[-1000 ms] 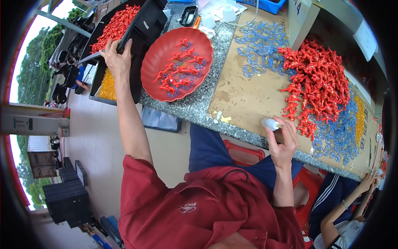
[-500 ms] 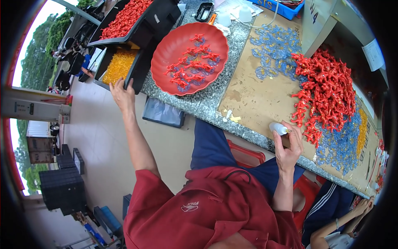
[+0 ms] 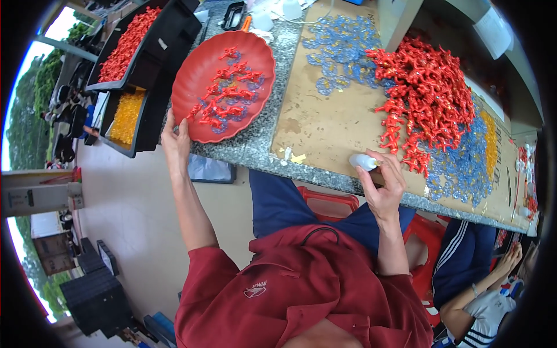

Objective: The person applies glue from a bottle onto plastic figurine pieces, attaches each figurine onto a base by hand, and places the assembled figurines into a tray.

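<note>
My left hand (image 3: 176, 139) is at the lower left rim of a scalloped red plate (image 3: 191, 64), its thumb over the rim and its fingers along the outer side. On the plate lie rows of small red plastic figures (image 3: 223, 93) joined with clear blue pieces. My right hand (image 3: 383, 184) holds a small white bottle (image 3: 361, 161) between thumb and fingers, tilted on its side just above the front edge of the brown board (image 3: 325, 124). Right of it is a large heap of red figures (image 3: 432, 95), with clear blue plastic pieces (image 3: 464, 168) beside it.
At the left stand a black bin of red pieces (image 3: 130, 43) and a lower one of yellow pieces (image 3: 127, 116). More blue pieces (image 3: 342, 49) lie at the back of the board. A shelf panel (image 3: 400, 23) rises behind. Another person's hands (image 3: 510, 258) show far right.
My left hand has moved from the yellow pieces' bin to the plate's rim. My right hand still holds the bottle over the board's edge. The whole view has shifted.
</note>
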Tool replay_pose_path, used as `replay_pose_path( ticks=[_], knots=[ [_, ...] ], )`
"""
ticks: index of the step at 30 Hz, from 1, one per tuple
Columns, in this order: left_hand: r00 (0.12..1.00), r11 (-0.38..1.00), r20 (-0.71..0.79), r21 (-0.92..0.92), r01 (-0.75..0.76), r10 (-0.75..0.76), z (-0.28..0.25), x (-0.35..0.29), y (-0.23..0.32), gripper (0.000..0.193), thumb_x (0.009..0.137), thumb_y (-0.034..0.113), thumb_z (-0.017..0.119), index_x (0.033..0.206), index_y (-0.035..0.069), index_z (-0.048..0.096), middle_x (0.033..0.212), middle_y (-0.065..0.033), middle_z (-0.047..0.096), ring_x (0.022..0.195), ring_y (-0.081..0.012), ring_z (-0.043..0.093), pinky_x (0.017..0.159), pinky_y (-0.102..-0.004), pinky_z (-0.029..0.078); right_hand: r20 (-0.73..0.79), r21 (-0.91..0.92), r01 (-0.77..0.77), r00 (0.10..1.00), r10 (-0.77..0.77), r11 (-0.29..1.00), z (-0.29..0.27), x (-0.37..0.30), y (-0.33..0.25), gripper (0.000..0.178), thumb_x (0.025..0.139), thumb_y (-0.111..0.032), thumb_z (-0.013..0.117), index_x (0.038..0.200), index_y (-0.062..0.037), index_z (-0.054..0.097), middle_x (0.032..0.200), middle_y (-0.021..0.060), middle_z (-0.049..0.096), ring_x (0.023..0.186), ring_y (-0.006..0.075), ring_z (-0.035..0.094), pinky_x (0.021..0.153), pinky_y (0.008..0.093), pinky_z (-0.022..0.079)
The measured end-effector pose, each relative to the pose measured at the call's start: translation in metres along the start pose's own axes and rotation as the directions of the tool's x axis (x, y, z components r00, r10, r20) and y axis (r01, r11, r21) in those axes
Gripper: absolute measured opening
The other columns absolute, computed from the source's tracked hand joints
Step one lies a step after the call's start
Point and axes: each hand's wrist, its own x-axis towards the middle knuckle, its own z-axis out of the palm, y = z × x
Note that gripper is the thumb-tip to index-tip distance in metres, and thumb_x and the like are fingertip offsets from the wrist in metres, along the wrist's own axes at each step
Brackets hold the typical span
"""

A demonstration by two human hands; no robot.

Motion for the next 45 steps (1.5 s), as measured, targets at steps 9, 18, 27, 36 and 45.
replay_pose_path(
  ticks=[9, 18, 27, 36, 45],
  knots=[
    [0.995, 0.93, -0.092, 0.361, 0.064, -0.033, 0.015, -0.029, 0.042, 0.043, 0.087, 0.013, 0.056, 0.125, -0.004, 0.045, 0.108, -0.0179, 0.059, 0.09, -0.0154, 0.056, 0.076, -0.0269, 0.045, -0.017, 0.042, 0.026, 1.0, -0.025, 0.999, -0.007, 0.0, 0.001, 0.03, 0.064, -0.002, 0.073, 0.092, 0.0005, 0.063, 0.081, 0.0114, 0.063, 0.073, 0.0229, 0.058, 0.064, 0.0299, 0.047],
    [0.674, 0.769, 0.375, -0.246, -0.589, 0.636, 0.152, -0.141, 0.162, 0.024, 0.077, 0.008, 0.062, 0.1, 0.0, 0.062, 0.094, -0.0129, 0.059, 0.085, -0.0286, 0.056, 0.075, -0.0359, 0.045, -0.124, 0.426, -0.151, 0.967, 0.223, 0.892, -0.021, -0.016, 0.0, 0.026, 0.079, -0.006, 0.063, 0.101, 0.002, 0.051, 0.095, 0.0136, 0.063, 0.082, 0.0191, 0.063, 0.071, 0.0275, 0.05],
    [0.664, 0.814, 0.489, -0.205, -0.543, 0.566, 0.218, -0.144, 0.191, 0.048, 0.074, 0.022, 0.068, 0.113, -0.001, 0.054, 0.092, -0.0141, 0.057, 0.083, -0.0298, 0.056, 0.073, -0.0381, 0.046, -0.243, 0.197, -0.199, 0.939, 0.244, 0.96, -0.06, -0.034, 0.022, 0.035, 0.076, -0.005, 0.066, 0.106, 0.0015, 0.052, 0.093, 0.0119, 0.064, 0.074, 0.0164, 0.062, 0.064, 0.0249, 0.048],
    [0.784, 0.838, 0.531, -0.545, 0.025, 0.322, 0.21, -0.132, 0.175, 0.043, 0.085, 0.013, 0.059, 0.122, -0.002, 0.046, 0.094, -0.0079, 0.06, 0.075, -0.0143, 0.059, 0.065, -0.0261, 0.048, -0.224, 0.226, -0.216, 0.937, 0.267, 0.95, -0.049, -0.026, 0.017, 0.034, 0.073, -0.008, 0.069, 0.103, 0.0009, 0.056, 0.089, 0.0106, 0.065, 0.072, 0.0169, 0.059, 0.062, 0.0256, 0.047],
    [0.723, 0.746, 0.675, -0.555, 0.368, 0.146, 0.163, -0.144, 0.145, 0.043, 0.086, 0.005, 0.056, 0.126, -0.002, 0.044, 0.093, -0.0068, 0.059, 0.075, -0.0116, 0.059, 0.067, -0.0227, 0.046, -0.088, 0.229, -0.377, 0.91, 0.405, 0.898, -0.028, -0.007, -0.002, 0.032, 0.078, -0.011, 0.066, 0.107, -0.0008, 0.056, 0.091, 0.0136, 0.061, 0.08, 0.0227, 0.059, 0.07, 0.0302, 0.047]
  ],
)
